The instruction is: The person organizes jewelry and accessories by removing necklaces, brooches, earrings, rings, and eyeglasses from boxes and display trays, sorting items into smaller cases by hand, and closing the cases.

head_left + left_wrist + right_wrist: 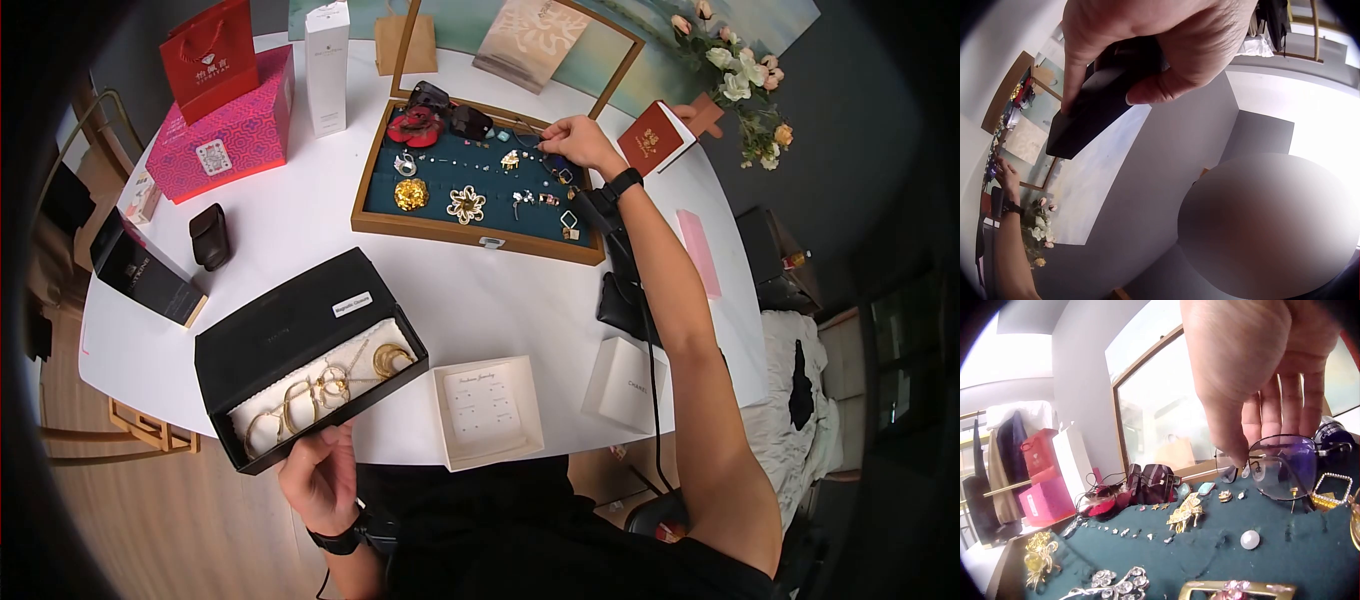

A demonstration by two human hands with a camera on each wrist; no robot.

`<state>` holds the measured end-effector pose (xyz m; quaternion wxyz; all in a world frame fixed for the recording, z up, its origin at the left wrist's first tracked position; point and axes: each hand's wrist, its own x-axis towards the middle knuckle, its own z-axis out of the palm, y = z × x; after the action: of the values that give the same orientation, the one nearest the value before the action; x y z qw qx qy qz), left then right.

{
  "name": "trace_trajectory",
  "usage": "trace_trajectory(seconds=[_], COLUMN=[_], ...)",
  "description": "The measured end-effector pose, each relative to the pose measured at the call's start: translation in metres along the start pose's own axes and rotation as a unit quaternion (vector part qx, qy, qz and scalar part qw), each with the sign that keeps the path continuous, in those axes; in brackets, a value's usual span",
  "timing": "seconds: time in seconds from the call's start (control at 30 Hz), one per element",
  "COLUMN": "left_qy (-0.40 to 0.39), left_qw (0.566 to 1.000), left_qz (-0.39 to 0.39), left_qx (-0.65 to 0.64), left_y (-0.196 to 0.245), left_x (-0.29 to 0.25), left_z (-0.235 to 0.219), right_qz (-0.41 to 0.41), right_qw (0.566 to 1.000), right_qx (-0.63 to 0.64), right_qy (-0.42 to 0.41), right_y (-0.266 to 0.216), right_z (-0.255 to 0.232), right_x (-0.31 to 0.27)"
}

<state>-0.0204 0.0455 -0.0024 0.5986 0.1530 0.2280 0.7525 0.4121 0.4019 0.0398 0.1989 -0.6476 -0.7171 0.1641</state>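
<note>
My left hand (322, 482) grips the near edge of an open black jewelry box (285, 305), tilted at the table's front edge. Gold bracelets (300, 400) and a chain lie on its white lining. In the left wrist view, thumb and fingers pinch the dark box (1094, 109) from both sides. My right hand (580, 142) reaches into the wooden display case (450, 232) at the back. The right wrist view shows its thumb and fingers pinching thin-rimmed eyeglasses (1285, 475) near the bridge, low over the green lining. A gold brooch (1186, 512) and a pearl (1250, 539) lie nearby.
The case's glass lid stands raised behind. A white box (487, 415) and a second white box (627, 385) stand in front; a brown pouch (210, 237) and pink box (225, 140) are left. A cable runs along my right arm. A red booklet (655, 138) stands right.
</note>
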Motion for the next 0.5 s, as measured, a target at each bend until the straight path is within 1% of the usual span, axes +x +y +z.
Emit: trace_trajectory(seconds=[0.17, 0.23, 0.27, 0.33, 0.43, 0.47, 0.5], left_qy=[-0.020, -0.105, -0.105, 0.023, 0.009, 0.009, -0.010], left_qw=[1.000, 0.994, 0.994, 0.999, 1.000, 1.000, 1.000], left_qz=[-0.002, 0.011, 0.011, -0.003, -0.008, -0.007, -0.001], left_qx=[0.004, -0.013, -0.013, -0.043, -0.021, -0.021, -0.014], left_y=[0.001, 0.001, 0.001, 0.002, 0.004, 0.003, -0.001], left_x=[0.000, 0.003, 0.002, -0.001, -0.001, 0.000, 0.000], left_z=[-0.004, -0.007, -0.001, 0.016, 0.015, 0.011, 0.002], right_qz=[-0.006, -0.007, 0.003, 0.013, 0.006, -0.014, -0.034], right_qw=[0.999, 0.998, 0.998, 0.998, 0.997, 0.998, 0.999], right_qx=[-0.047, -0.060, -0.062, -0.063, -0.078, -0.059, -0.040], right_qy=[0.007, 0.006, 0.003, 0.000, 0.011, 0.013, 0.014], right_y=[-0.009, -0.012, -0.013, -0.015, -0.016, -0.014, -0.012], right_z=[0.001, 0.002, 0.002, 0.003, 0.002, -0.002, -0.006], right_x=[-0.007, -0.009, -0.010, -0.012, -0.012, -0.012, -0.013])
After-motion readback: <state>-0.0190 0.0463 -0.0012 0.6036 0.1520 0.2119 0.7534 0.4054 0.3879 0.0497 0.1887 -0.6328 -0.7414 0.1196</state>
